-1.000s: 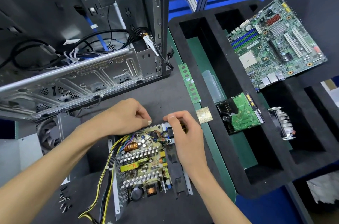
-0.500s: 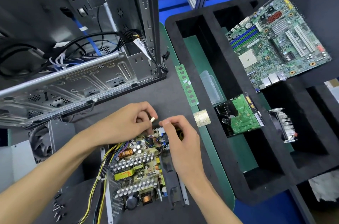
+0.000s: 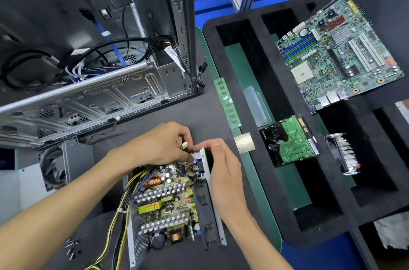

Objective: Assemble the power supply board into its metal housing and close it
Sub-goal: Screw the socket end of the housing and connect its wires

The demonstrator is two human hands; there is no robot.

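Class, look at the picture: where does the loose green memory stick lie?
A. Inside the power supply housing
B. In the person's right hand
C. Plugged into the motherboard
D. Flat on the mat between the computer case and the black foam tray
D: the memory stick lies flat on the mat, with the computer case on one side and the black foam tray on the other.

An open computer case (image 3: 88, 66) stands at the far left, black and blue cables (image 3: 115, 53) tangled inside it. Near its base, at the left edge, sits a fan (image 3: 53, 168). Loose screws (image 3: 72, 247) lie on the dark mat at the near left. A green memory stick (image 3: 226, 103) lies beside a black foam tray (image 3: 261, 84) on the right. The tray holds a motherboard (image 3: 340, 53), a hard drive (image 3: 290, 141) with its circuit side up, and a finned heatsink (image 3: 345, 154). A small square chip (image 3: 244, 143) rests just left of the drive.
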